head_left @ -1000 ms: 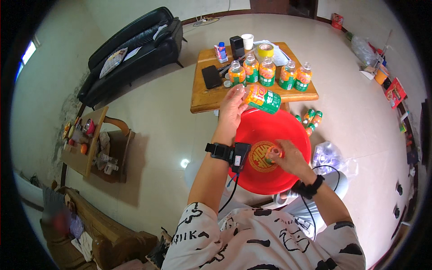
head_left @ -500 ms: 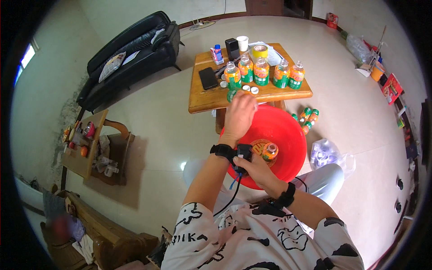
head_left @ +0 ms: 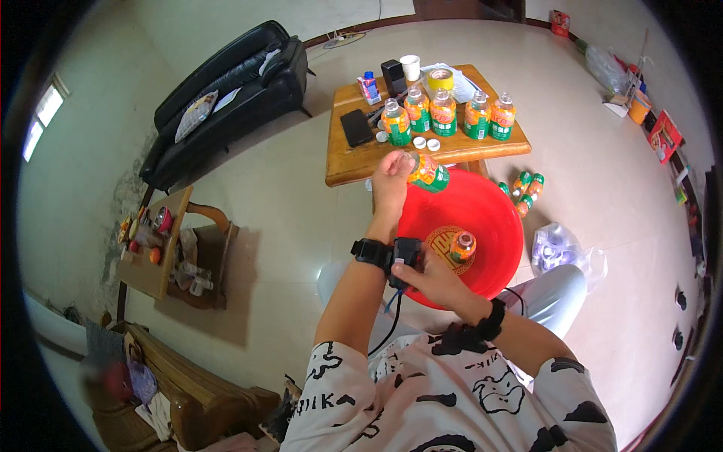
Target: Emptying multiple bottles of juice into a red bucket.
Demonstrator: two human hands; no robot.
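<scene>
My left hand (head_left: 392, 175) is closed around the neck of an orange-and-green plastic bottle (head_left: 432, 175). The bottle is tilted, its green base pointing down and right over the far rim of a red basin (head_left: 493, 218). Closed on a small black box (head_left: 405, 260) strapped at my left wrist is my right hand (head_left: 437, 280), thumb on its near side. Another orange bottle (head_left: 461, 247), its mouth uncapped, stands in the basin on the gold pattern. Several similar bottles (head_left: 444, 115) stand uncapped on the wooden table (head_left: 350, 170), with white caps (head_left: 426, 144) lying before them.
The table also holds a phone (head_left: 356, 127), a small carton (head_left: 369, 88), a paper cup (head_left: 410, 67) and yellow tape (head_left: 440, 78). More bottles (head_left: 525, 194) lie on the floor beside the basin, near a plastic bag (head_left: 556, 250). A black sofa (head_left: 226, 90) stands at far left.
My left hand has turned the bottle from upright near the table edge to tilted over the basin, so it shows more fully. My right hand still grips the black box.
</scene>
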